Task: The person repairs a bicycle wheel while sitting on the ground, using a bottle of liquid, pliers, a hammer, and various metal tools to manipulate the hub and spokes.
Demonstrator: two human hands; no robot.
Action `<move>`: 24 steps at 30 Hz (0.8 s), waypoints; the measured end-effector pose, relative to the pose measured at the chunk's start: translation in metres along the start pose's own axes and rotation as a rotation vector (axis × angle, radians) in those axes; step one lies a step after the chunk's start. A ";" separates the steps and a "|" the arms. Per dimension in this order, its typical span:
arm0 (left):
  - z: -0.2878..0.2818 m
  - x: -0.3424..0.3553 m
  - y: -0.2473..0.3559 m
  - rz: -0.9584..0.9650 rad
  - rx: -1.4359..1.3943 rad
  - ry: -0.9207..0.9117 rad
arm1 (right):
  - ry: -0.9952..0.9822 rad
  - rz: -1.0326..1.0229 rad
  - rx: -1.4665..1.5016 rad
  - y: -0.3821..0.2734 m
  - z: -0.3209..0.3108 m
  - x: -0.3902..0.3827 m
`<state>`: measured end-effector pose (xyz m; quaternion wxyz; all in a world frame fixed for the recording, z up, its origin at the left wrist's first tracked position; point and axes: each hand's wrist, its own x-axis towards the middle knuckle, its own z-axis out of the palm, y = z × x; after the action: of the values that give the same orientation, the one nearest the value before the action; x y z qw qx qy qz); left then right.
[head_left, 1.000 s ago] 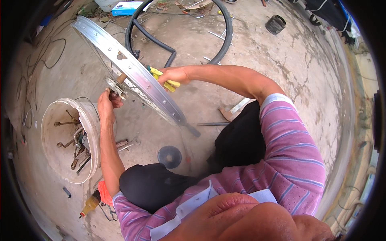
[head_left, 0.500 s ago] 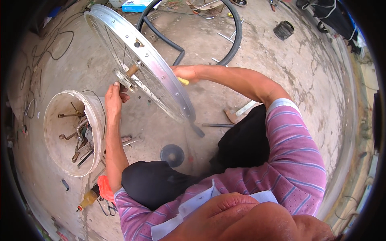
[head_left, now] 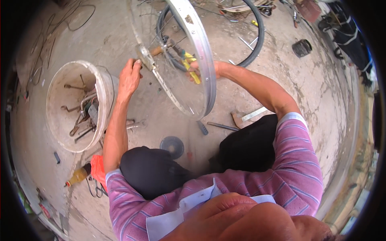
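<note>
Hands (head_left: 130, 78) grip yellow-handled pliers (head_left: 186, 64) and perhaps touch the wheel hub (head_left: 146, 58).

Soft, even daylight around us, direction hard to tell. Concrete floor (head_left: 277, 60) pale, brighter on right, greyer on left. Dull shade pooled between legs of black trousers (head_left: 150, 168), dark cloth swallowing detail. Pale glare along silver wheel rim (head_left: 204, 60), strongest near top; its lower curve smeared, almost see-through from motion blur. Left hand (head_left: 130, 78) slightly soft too. Whitish bucket (head_left: 58, 114) reads clearer, gentle shade inside. Strip along right edge (head_left: 364, 160) bows hard, gone mushy. Corners black, round fisheye border, faint bluish fringe.
</note>
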<state>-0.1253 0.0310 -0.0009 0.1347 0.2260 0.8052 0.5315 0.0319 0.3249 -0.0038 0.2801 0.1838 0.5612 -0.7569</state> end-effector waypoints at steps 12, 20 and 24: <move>0.008 -0.006 0.001 -0.262 -0.272 -0.036 | -0.066 -0.010 -0.032 0.003 0.011 -0.009; 0.001 -0.005 -0.013 0.250 0.198 0.106 | 0.045 -0.014 -0.071 0.002 0.010 -0.010; -0.003 0.004 -0.018 0.147 0.175 -0.017 | 0.021 -0.013 -0.124 -0.001 0.007 -0.009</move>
<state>-0.1343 0.0247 -0.0162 0.0820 0.2999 0.8286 0.4655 0.0381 0.3205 0.0044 0.2802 0.1706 0.6110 -0.7205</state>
